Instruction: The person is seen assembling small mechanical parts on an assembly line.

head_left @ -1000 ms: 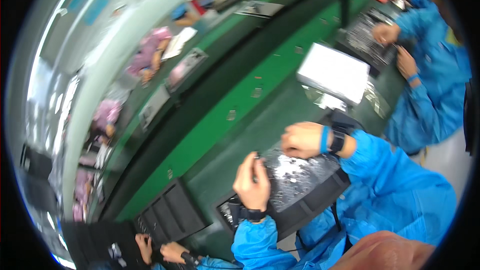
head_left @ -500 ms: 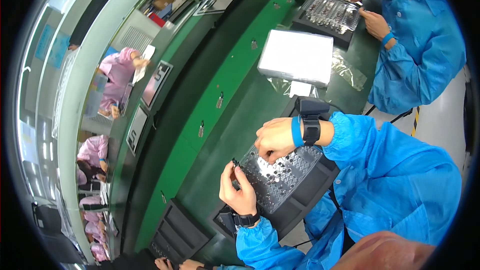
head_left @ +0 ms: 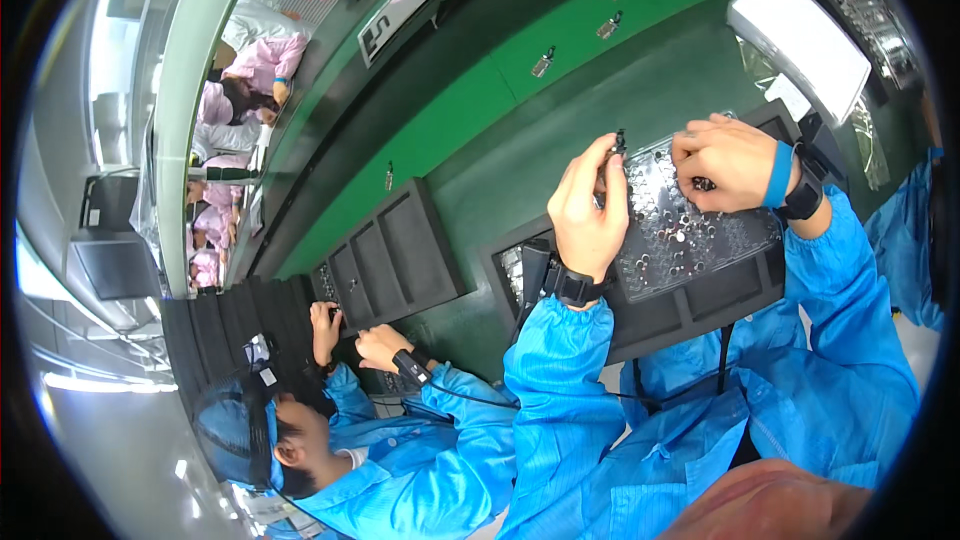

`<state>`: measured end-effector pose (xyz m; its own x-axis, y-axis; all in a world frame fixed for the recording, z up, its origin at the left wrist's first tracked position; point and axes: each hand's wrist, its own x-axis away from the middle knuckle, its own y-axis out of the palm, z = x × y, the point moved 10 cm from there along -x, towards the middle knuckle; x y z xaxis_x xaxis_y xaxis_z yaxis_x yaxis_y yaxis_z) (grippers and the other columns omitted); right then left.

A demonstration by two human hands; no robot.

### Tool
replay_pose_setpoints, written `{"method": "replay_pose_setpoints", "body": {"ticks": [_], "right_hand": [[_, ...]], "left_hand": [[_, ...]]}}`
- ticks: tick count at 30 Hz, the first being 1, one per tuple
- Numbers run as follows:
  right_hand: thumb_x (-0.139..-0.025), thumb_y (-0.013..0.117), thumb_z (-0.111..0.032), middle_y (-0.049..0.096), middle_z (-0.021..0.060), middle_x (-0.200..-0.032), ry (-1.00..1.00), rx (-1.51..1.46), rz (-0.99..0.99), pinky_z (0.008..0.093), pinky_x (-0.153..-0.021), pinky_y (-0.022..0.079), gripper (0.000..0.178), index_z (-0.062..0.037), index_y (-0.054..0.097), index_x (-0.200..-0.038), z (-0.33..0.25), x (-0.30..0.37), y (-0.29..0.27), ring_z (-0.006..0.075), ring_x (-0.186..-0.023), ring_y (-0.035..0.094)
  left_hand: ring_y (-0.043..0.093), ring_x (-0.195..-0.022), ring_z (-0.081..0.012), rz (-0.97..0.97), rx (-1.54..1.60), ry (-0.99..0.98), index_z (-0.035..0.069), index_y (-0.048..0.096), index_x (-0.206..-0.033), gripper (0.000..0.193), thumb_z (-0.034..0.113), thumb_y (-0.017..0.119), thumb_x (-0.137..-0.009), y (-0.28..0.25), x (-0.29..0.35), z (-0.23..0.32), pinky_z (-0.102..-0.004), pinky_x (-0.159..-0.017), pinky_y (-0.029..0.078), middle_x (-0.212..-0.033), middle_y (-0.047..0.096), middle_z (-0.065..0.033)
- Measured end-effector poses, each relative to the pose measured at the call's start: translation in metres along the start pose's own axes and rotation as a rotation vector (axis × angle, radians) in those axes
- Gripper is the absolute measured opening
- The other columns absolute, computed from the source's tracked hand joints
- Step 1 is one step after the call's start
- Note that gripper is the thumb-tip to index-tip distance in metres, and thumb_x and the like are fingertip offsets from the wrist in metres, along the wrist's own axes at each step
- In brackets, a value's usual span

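My left hand [head_left: 588, 208] is closed, pinching a small black part [head_left: 619, 143] upright between thumb and fingertips, above the left side of a clear plastic tray [head_left: 655, 278]. The tray has rows of round pockets with many tiny dark and silvery pieces in them. It rests on a black foam tray [head_left: 640, 325] in front of me. My right hand [head_left: 730, 168] is over the tray's far right part, fingers curled down. A small dark spot shows under its fingertips; what they grip, if anything, cannot be made out.
To the left, a co-worker's hands [head_left: 385, 348] work beside another black compartment tray [head_left: 395, 255]. A white box [head_left: 800, 45] and plastic wrap [head_left: 868, 145] lie at the far right. Small metal pieces [head_left: 543, 62] sit along the green strip [head_left: 490, 90]. People in pink work beyond the partition.
The view has swung left, bringing the left co-worker into sight and pushing the white box rightward. My left hand keeps its small black part; my right hand stays over the clear tray, fingers curled.
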<state>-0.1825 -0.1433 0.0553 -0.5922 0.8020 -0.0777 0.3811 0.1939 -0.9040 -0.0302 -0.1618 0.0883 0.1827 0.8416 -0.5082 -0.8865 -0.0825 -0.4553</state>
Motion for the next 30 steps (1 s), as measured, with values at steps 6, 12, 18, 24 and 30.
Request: {"method": "replay_pose_setpoints", "body": {"ticks": [6,12,18,24,30], "right_hand": [[-0.073,0.079,-0.019,0.063,0.0023,-0.096,-0.008,-0.047,-0.063,0.0441,-0.089,0.047,0.014,-0.0155,0.075,-0.085,-0.008,0.003,0.01,0.0255,-0.102,0.06],[-0.071,0.075,-0.01,0.064,0.0072,-0.088,0.016,-0.112,0.004,0.0431,-0.081,0.051,0.01,-0.0057,0.074,-0.08,-0.013,-0.003,-0.002,0.0303,-0.091,0.063],[-0.074,0.075,-0.008,0.068,0.0104,-0.085,-0.044,-0.183,0.047,0.0428,-0.08,0.053,0.01,-0.0033,0.074,-0.083,-0.015,-0.011,-0.001,0.0326,-0.087,0.066],[-0.075,0.075,-0.006,0.067,0.0118,-0.082,-0.077,-0.175,0.105,0.0423,-0.079,0.052,0.01,-0.0014,0.073,-0.083,-0.012,-0.012,0.003,0.0329,-0.086,0.066],[-0.073,0.074,0.003,0.064,0.0136,-0.091,-0.037,-0.274,0.172,0.0401,-0.075,0.052,0.015,0.0035,0.071,-0.088,-0.011,-0.013,0.001,0.0324,-0.086,0.066]], "left_hand": [[0.074,-0.083,-0.0201,0.088,0.047,-0.003,0.0,0.069,-0.116,0.024,0.002,0.067,-0.093,-0.011,0.011,-0.008,-0.0322,-0.076,0.057,-0.09,0.075,-0.0141],[0.067,-0.078,-0.0131,0.056,0.588,-0.277,-0.002,0.061,-0.123,0.024,0.003,0.059,-0.1,0.005,0.011,-0.044,-0.0263,-0.07,0.054,-0.093,0.07,-0.0089],[0.063,-0.075,-0.0117,0.068,0.88,-0.474,-0.003,0.055,-0.127,0.026,0.005,0.058,-0.102,0.014,0.02,-0.07,-0.0262,-0.067,0.053,-0.1,0.069,-0.0115],[0.059,-0.068,-0.0087,0.061,0.796,-0.373,0.002,0.048,-0.134,0.032,0.001,0.053,-0.102,0.019,0.018,-0.063,-0.0231,-0.059,0.049,-0.099,0.066,-0.0098],[0.056,-0.062,-0.0059,0.037,0.677,-0.343,0.001,0.048,-0.131,0.03,-0.001,0.052,-0.101,0.016,0.014,-0.055,-0.0215,-0.054,0.046,-0.097,0.065,-0.0084]]}}
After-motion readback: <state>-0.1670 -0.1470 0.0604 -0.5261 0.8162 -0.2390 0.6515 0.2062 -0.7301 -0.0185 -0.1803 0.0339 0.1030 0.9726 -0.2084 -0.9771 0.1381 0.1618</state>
